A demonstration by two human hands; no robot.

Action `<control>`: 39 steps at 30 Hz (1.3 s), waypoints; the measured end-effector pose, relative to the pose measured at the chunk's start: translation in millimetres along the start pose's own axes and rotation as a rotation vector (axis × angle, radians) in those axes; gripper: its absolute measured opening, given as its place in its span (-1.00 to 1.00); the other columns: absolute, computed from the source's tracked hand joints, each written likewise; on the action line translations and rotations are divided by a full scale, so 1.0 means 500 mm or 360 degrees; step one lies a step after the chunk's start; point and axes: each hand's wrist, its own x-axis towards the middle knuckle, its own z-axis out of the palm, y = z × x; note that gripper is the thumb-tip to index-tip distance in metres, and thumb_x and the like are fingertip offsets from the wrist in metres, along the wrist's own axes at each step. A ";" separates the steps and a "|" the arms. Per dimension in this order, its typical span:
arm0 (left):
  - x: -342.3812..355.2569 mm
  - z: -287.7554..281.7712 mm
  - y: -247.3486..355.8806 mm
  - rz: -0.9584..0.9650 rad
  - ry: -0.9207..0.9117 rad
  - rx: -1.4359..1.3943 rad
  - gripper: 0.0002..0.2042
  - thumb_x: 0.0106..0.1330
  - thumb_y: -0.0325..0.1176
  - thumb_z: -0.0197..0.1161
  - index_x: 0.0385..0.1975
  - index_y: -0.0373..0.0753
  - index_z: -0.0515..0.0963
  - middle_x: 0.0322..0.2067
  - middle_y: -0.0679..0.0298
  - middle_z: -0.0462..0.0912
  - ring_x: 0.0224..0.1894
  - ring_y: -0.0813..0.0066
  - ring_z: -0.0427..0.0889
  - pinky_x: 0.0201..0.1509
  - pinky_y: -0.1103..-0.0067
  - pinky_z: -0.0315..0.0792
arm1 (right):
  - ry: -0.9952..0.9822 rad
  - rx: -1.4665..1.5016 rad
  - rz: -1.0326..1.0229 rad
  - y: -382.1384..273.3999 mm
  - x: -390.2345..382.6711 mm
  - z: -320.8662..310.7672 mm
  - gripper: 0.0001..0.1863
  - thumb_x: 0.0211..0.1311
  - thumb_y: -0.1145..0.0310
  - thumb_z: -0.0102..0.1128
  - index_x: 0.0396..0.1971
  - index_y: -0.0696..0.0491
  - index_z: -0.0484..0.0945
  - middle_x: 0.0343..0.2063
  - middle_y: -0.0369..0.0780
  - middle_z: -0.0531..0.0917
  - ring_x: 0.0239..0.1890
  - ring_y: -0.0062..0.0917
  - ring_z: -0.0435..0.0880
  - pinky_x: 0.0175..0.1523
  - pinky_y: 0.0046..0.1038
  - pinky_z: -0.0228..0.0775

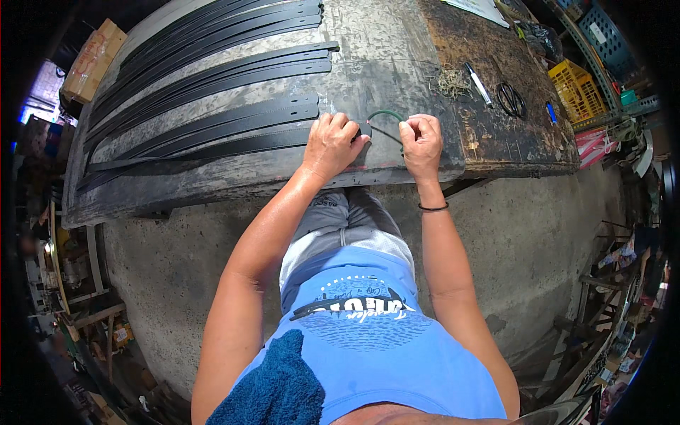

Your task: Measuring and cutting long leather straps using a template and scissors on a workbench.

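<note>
A person in a blue top (368, 343) stands at a broad, worn desk (382, 67), both bare hands close together at its near edge; call that spot the centre of a clock, with the person's body at six. The left hand (331, 144), just toward nine, has its grip closed over the end of a long, flat black strip (262, 142), fingers curled and thumb beside the rounded tip, which pokes out toward three. That strip lies along the near side of the desk, running off toward nine. The right hand (423, 140), just toward three, has its grip pinched on a thin green cord (384, 112), which arches at twelve across the gap between the hands; from here I cannot tell whether its other end touches the strip. A dark band (433, 207) circles the right wrist. More black strips (297, 68) lie in rows between nine and eleven. Toward two are a tangle of pale string (452, 82) and a white marker (478, 85); nearer three come a black coil (511, 100) and a yellow crate (571, 91) beyond. A cardboard box (95, 61) sits between nine and ten, and a dark blue towel (276, 382) hangs toward half past six.
</note>
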 end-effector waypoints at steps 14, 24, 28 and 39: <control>0.016 -0.012 0.007 0.0169 -0.0296 0.0246 -0.74 0.18 -0.21 0.29 -0.12 0.01 0.52 -0.32 0.29 0.46 -0.24 0.27 0.47 -0.22 0.36 0.35 | 0.0210 0.0513 0.0362 0.031 0.003 -0.009 -0.87 0.30 0.45 0.16 -0.40 0.19 0.50 -0.30 -0.27 0.50 -0.40 -0.63 0.61 -0.25 -0.54 0.54; 0.001 0.005 -0.021 -0.0132 -0.0073 -0.0323 -0.55 0.00 -0.31 0.43 -0.08 -0.13 0.45 -0.21 0.18 0.43 -0.11 0.16 0.46 -0.01 0.34 0.30 | 0.0316 0.0714 0.0493 0.038 0.007 -0.011 -0.83 0.39 0.39 0.08 -0.35 0.17 0.41 -0.38 -0.27 0.48 -0.44 -0.64 0.55 -0.25 -0.48 0.58; -0.001 0.006 -0.030 -0.0170 -0.0118 -0.0409 -0.56 -0.02 -0.32 0.41 -0.10 -0.12 0.45 -0.21 0.18 0.43 -0.11 0.16 0.46 -0.02 0.33 0.31 | 0.0309 0.0715 0.0510 0.030 0.006 -0.013 -0.82 0.40 0.36 0.08 -0.33 0.16 0.39 -0.42 -0.27 0.49 -0.45 -0.64 0.55 -0.24 -0.48 0.57; -0.001 -0.009 -0.020 0.0034 -0.0164 -0.0366 -0.53 -0.02 -0.38 0.40 -0.01 0.03 0.55 -0.23 0.22 0.44 -0.13 0.22 0.47 -0.07 0.34 0.35 | 0.0336 0.0754 0.0486 0.021 0.006 -0.015 -0.81 0.41 0.34 0.06 -0.32 0.16 0.39 -0.45 -0.27 0.51 -0.45 -0.63 0.54 -0.23 -0.48 0.55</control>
